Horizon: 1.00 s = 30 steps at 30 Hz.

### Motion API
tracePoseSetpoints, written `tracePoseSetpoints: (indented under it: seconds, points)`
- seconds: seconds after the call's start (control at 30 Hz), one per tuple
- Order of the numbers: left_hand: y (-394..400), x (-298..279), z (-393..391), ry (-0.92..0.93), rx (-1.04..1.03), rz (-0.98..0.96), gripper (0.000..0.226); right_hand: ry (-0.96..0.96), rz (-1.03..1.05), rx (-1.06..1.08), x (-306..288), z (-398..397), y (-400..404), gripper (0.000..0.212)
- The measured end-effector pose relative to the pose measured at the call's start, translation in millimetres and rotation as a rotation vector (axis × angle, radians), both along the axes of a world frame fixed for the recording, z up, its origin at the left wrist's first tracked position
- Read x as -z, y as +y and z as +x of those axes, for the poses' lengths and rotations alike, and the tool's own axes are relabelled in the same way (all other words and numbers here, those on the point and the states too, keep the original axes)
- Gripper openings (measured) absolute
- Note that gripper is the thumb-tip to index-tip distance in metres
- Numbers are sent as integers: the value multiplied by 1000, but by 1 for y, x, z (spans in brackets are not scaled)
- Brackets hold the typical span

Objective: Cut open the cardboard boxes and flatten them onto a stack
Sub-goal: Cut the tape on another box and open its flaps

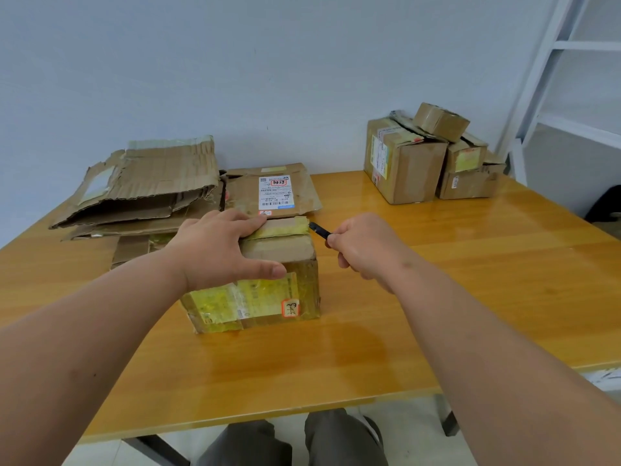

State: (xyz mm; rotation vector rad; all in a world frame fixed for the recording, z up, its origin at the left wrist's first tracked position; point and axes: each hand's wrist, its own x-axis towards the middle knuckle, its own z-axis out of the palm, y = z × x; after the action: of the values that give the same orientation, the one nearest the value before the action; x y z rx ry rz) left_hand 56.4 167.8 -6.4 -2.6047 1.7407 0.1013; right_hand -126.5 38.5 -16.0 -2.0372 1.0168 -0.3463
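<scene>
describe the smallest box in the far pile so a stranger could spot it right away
Look to the far right corner of the yellow table, where uncut boxes stand against the wall. The small box sits tilted on top of that pile, almost fully wrapped in brown tape.

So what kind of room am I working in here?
Probably a plain storeroom or parcel-unpacking room: a bare wall, a wooden table with taped boxes, flattened cardboard, and a white metal shelf.
</scene>
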Motion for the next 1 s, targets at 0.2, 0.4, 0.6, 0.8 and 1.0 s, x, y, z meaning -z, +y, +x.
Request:
tracePoseSetpoints:
  seconds: [0.2,0.4,0.6,0.8,1.0]
  points:
    - [1,0,-1,6,1,-5,129,-16,72,-7,-4,-1,-1,23]
    - [1,1,-1,6,-1,0,127,52,31,-126,-12,-8,0,26]
    - [1,-2,-2,1,-7,2,126,49,53,-168,-14,-16,-3,21]
    - [2,-3,-4,4,-4,22,126,100,123,-230,-18,-31,-5,18]
    - [6,-8,-7,72,-24,20,135,55,229,-157,-16,-47,-11,20]
